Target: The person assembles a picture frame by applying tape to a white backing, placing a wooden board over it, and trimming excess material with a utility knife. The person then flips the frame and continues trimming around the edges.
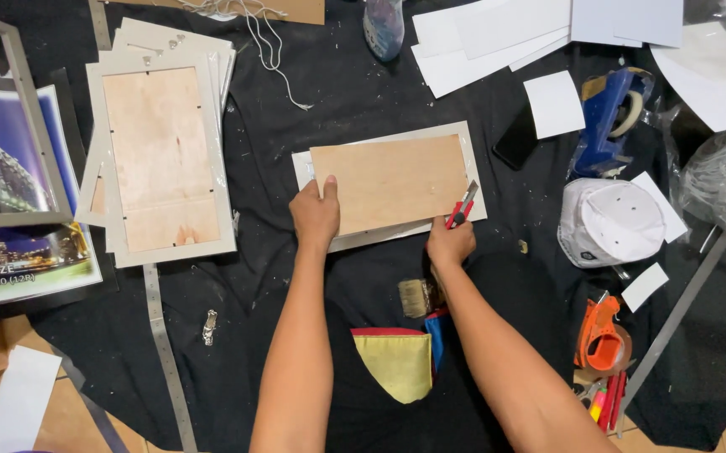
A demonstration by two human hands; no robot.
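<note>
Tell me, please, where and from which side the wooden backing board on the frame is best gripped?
Probably the backing board by its far long edge, reached from above: it lies flat on the frame, the left hand covers its left end, and the right hand holds a red cutter at the near right corner.

Most open room is the bare black cloth [363, 92] in the upper middle of the frame, plus the strip between the stack of frames [161, 151] at left and the plywood backing board [390, 182] in the centre, though a loose white string [275, 59] trails into it. The right side's pretty jammed: blue tape dispenser [610, 117], white cap [608, 221], orange tape dispenser [602, 340] and paper sheets [497, 38] crowd it. Lower left, a metal ruler [166, 352] and small clip [209, 325] lie across the cloth.
</note>
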